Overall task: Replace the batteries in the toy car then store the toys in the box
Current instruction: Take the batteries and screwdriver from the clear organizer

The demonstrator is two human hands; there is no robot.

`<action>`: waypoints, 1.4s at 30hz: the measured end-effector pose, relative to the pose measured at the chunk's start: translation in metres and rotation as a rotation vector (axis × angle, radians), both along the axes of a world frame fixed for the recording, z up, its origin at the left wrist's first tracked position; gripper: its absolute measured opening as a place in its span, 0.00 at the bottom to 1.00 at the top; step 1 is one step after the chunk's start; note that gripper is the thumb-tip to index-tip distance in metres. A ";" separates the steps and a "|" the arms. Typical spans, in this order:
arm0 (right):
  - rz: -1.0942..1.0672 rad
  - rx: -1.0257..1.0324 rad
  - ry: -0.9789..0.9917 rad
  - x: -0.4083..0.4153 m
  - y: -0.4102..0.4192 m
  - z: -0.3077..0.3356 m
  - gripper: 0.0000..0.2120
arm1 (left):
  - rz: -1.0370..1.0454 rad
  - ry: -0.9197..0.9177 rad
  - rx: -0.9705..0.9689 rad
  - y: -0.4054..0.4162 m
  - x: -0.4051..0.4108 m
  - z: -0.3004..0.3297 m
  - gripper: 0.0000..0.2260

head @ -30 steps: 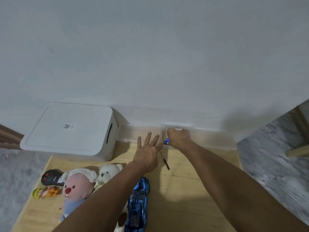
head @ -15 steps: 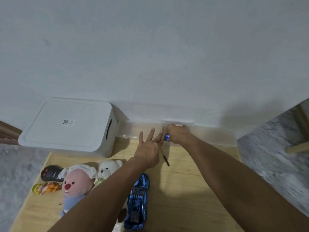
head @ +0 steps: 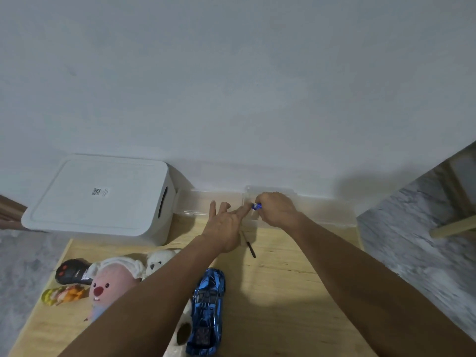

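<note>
Battery (head: 256, 206) in right hand (head: 277, 208) — long axis left-right.

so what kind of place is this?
Probably a room at home: a low wooden table against a plain white wall, with plush toys, a blue toy car and a white storage box.

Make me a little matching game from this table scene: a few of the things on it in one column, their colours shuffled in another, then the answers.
Things:
1. toy car
2. storage box
3. remote control
4. big plush toy

Colours:
A. white
B. pink
C. shiny blue
D. black with red buttons

Pairs: 1-C, 2-A, 3-D, 4-B
</note>
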State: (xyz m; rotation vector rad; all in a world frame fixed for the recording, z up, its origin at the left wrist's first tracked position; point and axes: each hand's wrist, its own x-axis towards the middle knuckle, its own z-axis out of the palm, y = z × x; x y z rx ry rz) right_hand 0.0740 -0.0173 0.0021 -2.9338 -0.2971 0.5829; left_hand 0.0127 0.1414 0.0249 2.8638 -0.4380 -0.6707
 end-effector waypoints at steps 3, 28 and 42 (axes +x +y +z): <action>-0.069 0.129 -0.065 -0.015 -0.006 0.010 0.06 | 0.025 -0.020 -0.030 -0.002 0.004 0.001 0.46; -0.374 0.157 -0.125 -0.081 0.015 -0.015 0.08 | 0.048 0.003 -0.060 -0.003 0.008 -0.003 0.48; -0.449 0.164 -0.123 -0.102 0.014 -0.032 0.15 | 0.039 0.022 -0.066 0.000 0.008 -0.004 0.44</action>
